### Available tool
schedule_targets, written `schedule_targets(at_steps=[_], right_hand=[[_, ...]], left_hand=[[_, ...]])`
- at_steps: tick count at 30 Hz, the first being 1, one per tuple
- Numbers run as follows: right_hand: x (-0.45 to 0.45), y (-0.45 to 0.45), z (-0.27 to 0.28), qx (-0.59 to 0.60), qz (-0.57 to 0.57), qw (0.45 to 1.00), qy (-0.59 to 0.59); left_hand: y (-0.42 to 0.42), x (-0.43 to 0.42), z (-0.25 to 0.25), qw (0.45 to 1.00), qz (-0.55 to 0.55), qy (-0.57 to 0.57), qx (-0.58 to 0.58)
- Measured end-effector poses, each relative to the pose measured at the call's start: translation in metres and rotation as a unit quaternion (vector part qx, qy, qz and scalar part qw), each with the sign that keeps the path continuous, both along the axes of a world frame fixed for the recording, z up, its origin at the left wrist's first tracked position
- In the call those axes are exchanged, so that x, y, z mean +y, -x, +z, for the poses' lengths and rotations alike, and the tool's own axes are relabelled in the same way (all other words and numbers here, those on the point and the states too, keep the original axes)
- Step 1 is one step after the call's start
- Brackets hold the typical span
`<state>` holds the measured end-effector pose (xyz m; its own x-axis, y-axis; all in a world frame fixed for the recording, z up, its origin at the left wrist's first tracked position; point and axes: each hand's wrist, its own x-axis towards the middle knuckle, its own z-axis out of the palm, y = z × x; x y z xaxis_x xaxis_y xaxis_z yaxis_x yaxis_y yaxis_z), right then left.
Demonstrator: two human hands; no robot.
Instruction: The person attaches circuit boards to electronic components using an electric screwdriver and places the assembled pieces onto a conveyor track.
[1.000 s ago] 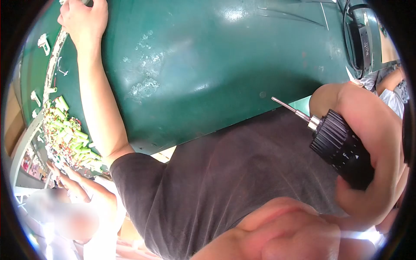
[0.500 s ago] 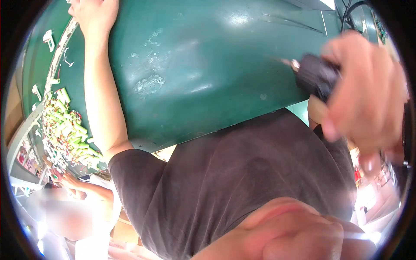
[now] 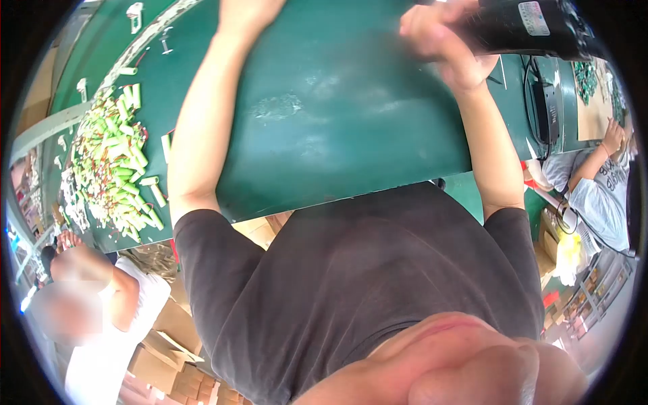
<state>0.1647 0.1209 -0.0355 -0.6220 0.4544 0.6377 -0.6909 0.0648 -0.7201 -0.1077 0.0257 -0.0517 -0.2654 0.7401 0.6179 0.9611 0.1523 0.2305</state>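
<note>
Ample bare table (image 3: pixel 351 145) separates right hand (image 3: pixel 453 42), gripping black tool (image 3: pixel 503 30), from edge-cropped left hand (image 3: pixel 250 11), grip unclear.

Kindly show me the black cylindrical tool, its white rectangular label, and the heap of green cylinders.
Black cylindrical tool (image 3: pixel 530 42), head view: middle of casing.
White rectangular label (image 3: pixel 534 18), head view: its centre.
Heap of green cylinders (image 3: pixel 119 156), head view: its middle.

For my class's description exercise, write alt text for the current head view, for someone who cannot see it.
A person's right hand grips a black tool over a green table; the left hand is partly cut off at the top edge. Small green cylinders lie heaped at left, and other people show on both sides.
</note>
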Motion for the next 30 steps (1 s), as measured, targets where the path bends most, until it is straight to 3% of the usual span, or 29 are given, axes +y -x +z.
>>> schedule_targets(at_steps=[2, 6, 8, 9, 10, 12, 14, 18, 19, 22, 24, 25, 30], right_hand=[[0.001, -0.003, 0.007, -0.01, -0.005, 1.0, -0.014], [0.005, -0.009, 0.007, -0.029, -0.023, 0.998, -0.048], [0.004, -0.009, 0.009, -0.038, -0.024, 0.998, -0.039], [0.001, -0.009, 0.013, -0.044, -0.033, 0.997, -0.044], [-0.002, -0.008, 0.015, -0.044, -0.032, 0.998, -0.038], [-0.004, -0.006, 0.017, -0.045, -0.033, 0.998, -0.023], [-0.003, -0.006, 0.018, -0.048, -0.019, 0.998, -0.027], [0.004, -0.01, 0.011, -0.038, -0.012, 0.999, -0.035], [0.004, -0.01, 0.011, -0.038, -0.016, 0.999, -0.033], [0.005, -0.01, 0.01, -0.037, -0.02, 0.998, -0.035], [0.005, -0.011, 0.009, -0.037, -0.021, 0.998, -0.036], [0.005, -0.011, 0.01, -0.039, -0.021, 0.998, -0.037], [0.003, -0.008, 0.005, -0.027, -0.045, 0.999, 0.001]], left_hand=[[-0.026, -0.003, -0.001, 0.997, -0.061, -0.035, 0.02], [-0.053, -0.012, 0.025, 0.928, -0.358, 0.093, -0.052], [-0.051, -0.01, 0.024, 0.905, -0.418, 0.056, -0.053], [-0.057, -0.012, 0.012, 0.886, -0.426, 0.082, -0.162], [-0.067, -0.016, 0.013, 0.855, -0.428, 0.108, -0.271], [-0.083, -0.025, 0.019, 0.776, -0.495, 0.185, -0.345], [-0.093, -0.032, 0.038, 0.679, -0.509, 0.335, -0.411], [-0.074, -0.023, 0.019, 0.715, -0.487, 0.228, -0.447], [-0.065, -0.021, 0.016, 0.73, -0.427, 0.245, -0.474], [-0.026, -0.01, -0.004, 0.709, -0.365, 0.174, -0.577], [-0.007, -0.002, -0.019, 0.619, -0.358, 0.046, -0.698], [-0.005, -0.004, -0.006, 0.544, -0.379, 0.018, -0.748], [0.042, 0.007, 0.006, 0.819, -0.195, -0.008, -0.54]])
